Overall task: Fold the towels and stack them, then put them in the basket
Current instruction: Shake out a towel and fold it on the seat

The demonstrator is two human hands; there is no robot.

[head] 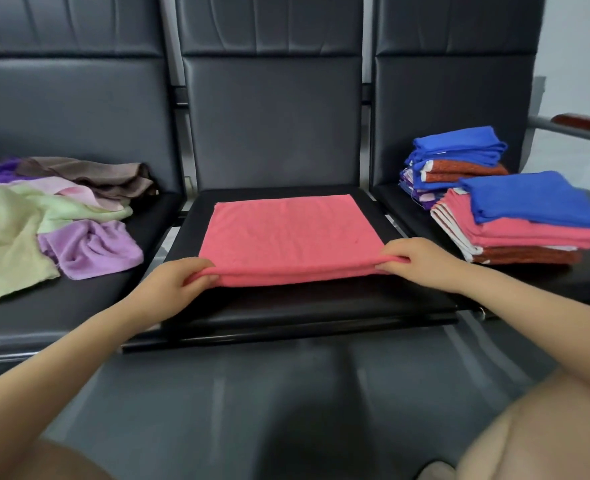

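Note:
A pink towel lies folded flat on the middle black seat. My left hand pinches its near left corner, thumb on top. At the near right corner my right hand grips the folded edge. Both corners are lifted slightly off the seat. On the right seat a stack of folded pink, blue and rust towels stands in front of a second folded stack. No basket is in view.
A heap of unfolded towels in green, lilac, pink, brown and purple covers the left seat. Black seat backs rise behind. A metal armrest sticks out at the far right. My knees show at the bottom corners.

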